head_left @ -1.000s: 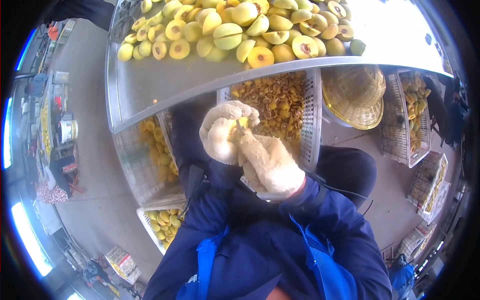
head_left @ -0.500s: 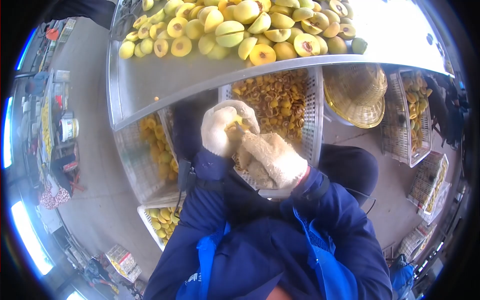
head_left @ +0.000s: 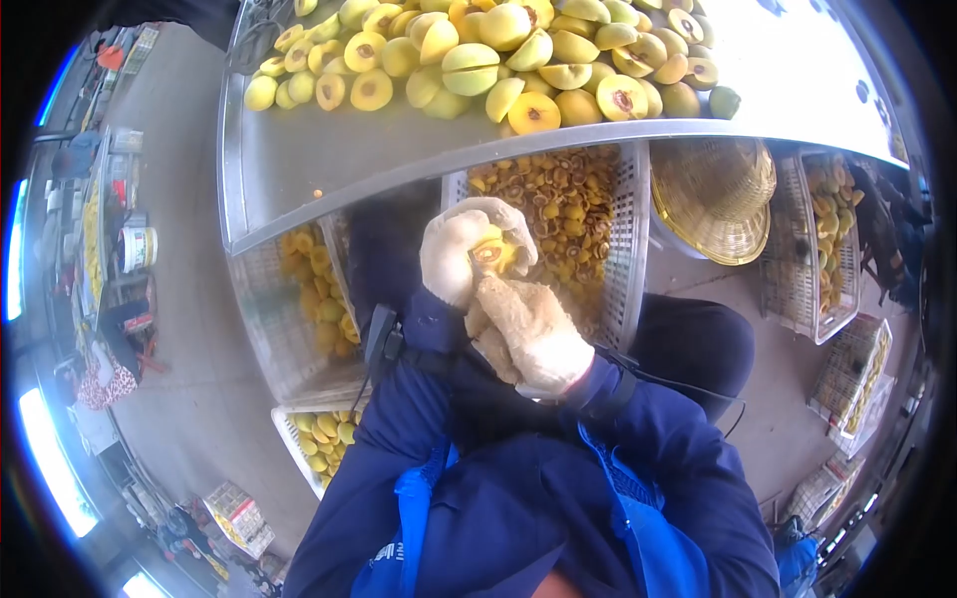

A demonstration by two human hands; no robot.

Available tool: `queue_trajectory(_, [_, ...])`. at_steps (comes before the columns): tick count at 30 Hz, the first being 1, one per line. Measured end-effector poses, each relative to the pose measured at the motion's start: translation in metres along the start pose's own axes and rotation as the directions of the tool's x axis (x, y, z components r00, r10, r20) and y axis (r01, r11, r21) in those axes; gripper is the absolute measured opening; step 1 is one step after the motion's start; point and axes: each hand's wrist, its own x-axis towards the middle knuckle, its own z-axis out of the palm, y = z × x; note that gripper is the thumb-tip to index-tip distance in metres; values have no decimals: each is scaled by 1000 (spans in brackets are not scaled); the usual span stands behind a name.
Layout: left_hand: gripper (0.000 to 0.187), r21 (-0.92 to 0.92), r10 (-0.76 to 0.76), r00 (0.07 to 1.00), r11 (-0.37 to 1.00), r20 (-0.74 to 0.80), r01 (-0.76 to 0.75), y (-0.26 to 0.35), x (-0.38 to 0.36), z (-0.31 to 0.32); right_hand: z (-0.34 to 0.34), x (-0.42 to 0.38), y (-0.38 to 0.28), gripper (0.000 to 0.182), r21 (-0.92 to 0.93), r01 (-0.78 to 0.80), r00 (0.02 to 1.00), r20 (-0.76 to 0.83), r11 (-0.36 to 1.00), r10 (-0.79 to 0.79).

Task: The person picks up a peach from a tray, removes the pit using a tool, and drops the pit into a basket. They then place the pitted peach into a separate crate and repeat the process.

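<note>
In a pale work glove, my left hand (head_left: 464, 249) is curled round a yellow fruit half (head_left: 489, 253), whose cut side with its brown centre faces up. Just below it, my right hand (head_left: 533, 334), in a soiled glove, is closed with its fingertips near the fruit; whatever it grips is hidden. Beneath both hands lies a white crate (head_left: 626, 239) of small cut fruit pieces (head_left: 573, 199). Above them, halved yellow-green fruit (head_left: 471, 70) is heaped on a metal table (head_left: 399, 140).
Crates of fruit halves (head_left: 324, 289) stand at the left, one lower (head_left: 324, 439). At the right are a woven straw hat (head_left: 713, 194) and a crate of fruit (head_left: 827, 229). More crates (head_left: 854, 384) stand farther right. My knee (head_left: 698, 344) is beside the middle crate.
Both hands have shifted slightly; my left hand has turned so the fruit's cut face shows more. My right hand has moved a little down and left, away from the fruit. The view has shifted slightly.
</note>
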Motion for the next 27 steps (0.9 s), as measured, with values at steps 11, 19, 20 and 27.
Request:
queue_trajectory(11, [33,281,-11,976,957,-219,74,10,-9,1,-23,16,9,45,-928,247,783,22,279,-621])
queue_trajectory(19, [34,359,56,954,932,-295,57,47,-31,-5,-38,12,-5,38,-666,282,771,-271,691,-576])
queue_trajectory(20, [33,432,66,968,901,-243,47,58,-40,-13,-43,13,-13,41,-153,-9,916,-398,988,-53])
queue_trajectory(27, [46,901,421,827,-50,-372,431,214,-78,-62,-13,0,-13,55,-345,30,977,-190,938,-101])
